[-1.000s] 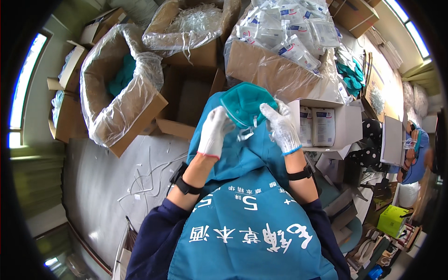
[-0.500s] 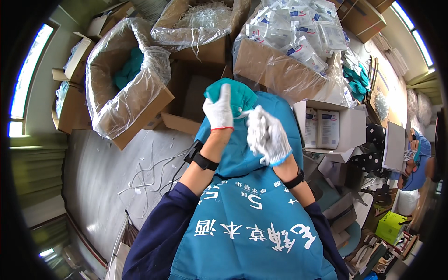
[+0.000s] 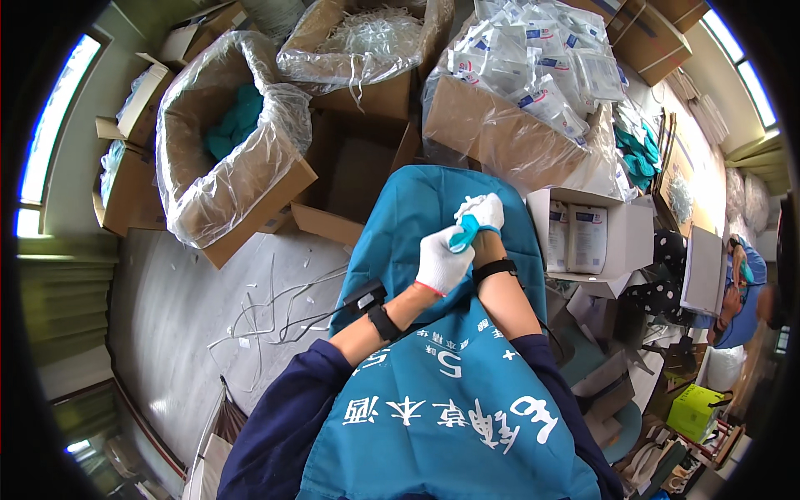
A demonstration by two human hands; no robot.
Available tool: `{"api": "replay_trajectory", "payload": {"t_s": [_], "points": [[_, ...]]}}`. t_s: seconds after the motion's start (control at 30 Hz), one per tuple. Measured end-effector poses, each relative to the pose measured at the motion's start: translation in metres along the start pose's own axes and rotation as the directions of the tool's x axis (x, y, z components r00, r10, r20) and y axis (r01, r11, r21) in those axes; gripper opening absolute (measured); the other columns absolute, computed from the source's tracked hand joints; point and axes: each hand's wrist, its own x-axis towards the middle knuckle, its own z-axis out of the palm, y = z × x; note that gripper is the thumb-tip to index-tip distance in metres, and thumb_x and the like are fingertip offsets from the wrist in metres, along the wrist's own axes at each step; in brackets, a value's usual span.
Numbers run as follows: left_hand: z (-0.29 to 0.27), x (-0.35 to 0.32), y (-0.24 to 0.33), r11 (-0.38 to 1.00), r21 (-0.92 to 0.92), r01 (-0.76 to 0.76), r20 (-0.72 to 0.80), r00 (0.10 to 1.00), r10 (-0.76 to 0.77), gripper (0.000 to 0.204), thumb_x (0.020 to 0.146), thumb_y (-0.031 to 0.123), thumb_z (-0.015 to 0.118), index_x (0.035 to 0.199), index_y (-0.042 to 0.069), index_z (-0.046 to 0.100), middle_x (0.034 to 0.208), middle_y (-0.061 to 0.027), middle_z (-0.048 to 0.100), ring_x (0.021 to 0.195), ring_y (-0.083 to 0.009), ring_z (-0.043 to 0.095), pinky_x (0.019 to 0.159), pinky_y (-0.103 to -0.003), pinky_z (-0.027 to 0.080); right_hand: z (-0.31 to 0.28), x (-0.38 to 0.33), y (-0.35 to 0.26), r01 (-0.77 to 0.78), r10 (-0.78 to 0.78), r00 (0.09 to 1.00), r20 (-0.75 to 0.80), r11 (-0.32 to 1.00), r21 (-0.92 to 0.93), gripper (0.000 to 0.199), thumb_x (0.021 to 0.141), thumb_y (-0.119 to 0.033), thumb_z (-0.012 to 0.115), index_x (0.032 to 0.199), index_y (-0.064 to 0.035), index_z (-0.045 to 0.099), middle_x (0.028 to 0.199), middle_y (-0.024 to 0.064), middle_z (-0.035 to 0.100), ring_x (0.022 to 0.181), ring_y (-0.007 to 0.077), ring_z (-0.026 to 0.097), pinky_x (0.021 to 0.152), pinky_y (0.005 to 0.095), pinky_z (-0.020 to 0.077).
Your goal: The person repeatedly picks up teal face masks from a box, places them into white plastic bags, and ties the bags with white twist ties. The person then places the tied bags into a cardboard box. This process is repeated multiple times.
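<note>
My left hand (image 3: pixel 442 262), in a white knit glove, is closed around a bunched teal face mask (image 3: pixel 465 232). Just beyond it is my right hand (image 3: pixel 482 209), also white-gloved, with its fingers closed against the far end of the mask. Most of the mask is hidden between the two gloves. Both hands are held together over the teal apron (image 3: pixel 400 225) stretched across my lap. Black bands are strapped round both wrists.
Ahead stand a plastic-lined carton with teal pieces (image 3: pixel 185 187), an open brown carton (image 3: pixel 346 171), a carton of shredded strips (image 3: pixel 375 62) and one heaped with white packets (image 3: pixel 492 125). A white box (image 3: pixel 629 229) holds packets at right. Another person (image 3: pixel 740 292) sits further right.
My left hand has come down and right, toward my right hand. The mask, spread out before, is now bunched between both hands. My right hand has shifted slightly up.
</note>
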Motion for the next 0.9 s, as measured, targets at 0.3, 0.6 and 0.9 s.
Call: {"api": "replay_trajectory", "payload": {"t_s": [0.3,0.6,0.9], "points": [[-0.042,-0.022,-0.008,0.946,-0.192,0.263,-0.164,0.941,-0.295,0.004,0.080,0.000,0.064,0.079,0.003,0.067,0.069,0.0013,0.062,0.059,-0.0070,0.056,0.053,-0.025,0.043,0.041,-0.047,0.078,0.263,-0.434,0.895,0.099,0.335,-0.905,0.035,0.092,-0.027,0.048,0.081,-0.0009,0.069,0.068,0.0097,0.070,0.058,0.0240,0.068,0.055,0.0367,0.0535],[-0.101,0.028,0.001,0.789,-0.580,0.202,-0.373,0.795,-0.478,0.013,0.076,-0.003,0.066,0.085,0.007,0.065,0.084,-0.0054,0.065,0.067,-0.0212,0.066,0.059,-0.033,0.055,0.023,-0.031,0.050,-0.006,0.310,0.815,0.490,0.849,-0.529,0.026,0.101,-0.029,0.055,0.085,-0.0101,0.061,0.067,0.0026,0.060,0.050,0.0140,0.053,0.050,0.0261,0.0461],[-0.121,0.067,0.054,0.776,-0.620,0.117,-0.099,0.969,-0.226,0.022,0.087,0.002,0.065,0.109,0.000,0.067,0.101,-0.0124,0.069,0.087,-0.0273,0.070,0.075,-0.040,0.060,0.039,-0.113,-0.040,0.653,-0.259,0.673,0.693,-0.231,-0.721,0.036,0.097,-0.029,0.062,0.117,0.0004,0.066,0.107,0.0157,0.074,0.099,0.0271,0.070,0.093,0.0362,0.0536]]}}
